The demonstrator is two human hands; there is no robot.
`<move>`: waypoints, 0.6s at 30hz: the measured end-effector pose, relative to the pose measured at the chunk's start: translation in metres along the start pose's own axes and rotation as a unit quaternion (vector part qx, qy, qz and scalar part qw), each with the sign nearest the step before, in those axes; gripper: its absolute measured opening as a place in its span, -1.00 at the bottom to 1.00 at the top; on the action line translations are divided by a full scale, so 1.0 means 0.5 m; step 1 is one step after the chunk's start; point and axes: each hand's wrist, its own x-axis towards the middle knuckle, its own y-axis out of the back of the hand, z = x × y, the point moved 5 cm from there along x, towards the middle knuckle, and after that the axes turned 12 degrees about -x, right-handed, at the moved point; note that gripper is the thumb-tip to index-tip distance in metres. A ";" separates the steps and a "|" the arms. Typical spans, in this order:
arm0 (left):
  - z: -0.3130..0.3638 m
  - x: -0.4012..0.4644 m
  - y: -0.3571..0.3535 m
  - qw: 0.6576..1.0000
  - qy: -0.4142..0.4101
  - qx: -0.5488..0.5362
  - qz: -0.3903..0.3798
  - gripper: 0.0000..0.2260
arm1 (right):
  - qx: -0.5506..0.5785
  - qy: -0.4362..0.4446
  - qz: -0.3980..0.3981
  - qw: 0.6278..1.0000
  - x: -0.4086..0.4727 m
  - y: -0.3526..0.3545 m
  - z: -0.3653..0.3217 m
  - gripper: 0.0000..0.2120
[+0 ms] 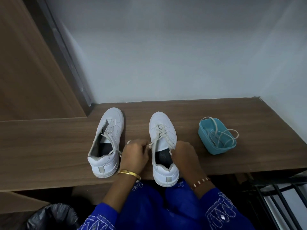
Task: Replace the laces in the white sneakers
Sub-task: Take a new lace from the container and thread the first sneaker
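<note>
Sneakers, two white smooth ones, stood toes-away on the brown woodgrain shelf (49,143). On the laced sneaker (163,146), the left hand (135,154) and right hand (185,152) each pinched a flat lace end; curled fingers hid the tips. The other sneaker (106,143) was half unlaced. A teal plastic tub (216,140) held loose laces (221,132).

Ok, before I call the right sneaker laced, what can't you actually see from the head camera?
- Lace ends: covered by the left hand and right hand.
- Right sneaker top eyelets: behind the hands.
- Lace count in the blue container: tangled, unclear.
- Black bag: cut off by the bottom edge.
</note>
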 end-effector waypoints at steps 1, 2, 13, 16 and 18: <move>-0.011 0.000 -0.001 1.000 0.014 -0.004 0.001 -0.86 | 0.003 -0.002 -0.001 1.000 0.003 -0.003 0.001 -0.83; -0.022 -0.001 0.000 1.000 0.028 -0.009 0.001 -0.87 | 0.008 -0.004 -0.002 1.000 0.005 -0.005 0.002 -0.83; -0.041 -0.007 -0.005 0.987 0.148 -0.053 -0.036 -0.74 | 0.021 -0.009 -0.019 1.000 0.022 -0.004 0.011 -0.82; -0.048 -0.003 -0.019 0.976 0.185 -0.109 -0.043 -0.80 | 0.018 -0.007 -0.014 1.000 0.019 -0.004 0.010 -0.82; -0.047 0.005 -0.034 0.980 0.173 -0.053 -0.082 -0.73 | 0.015 -0.006 -0.009 1.000 0.018 -0.005 0.009 -0.82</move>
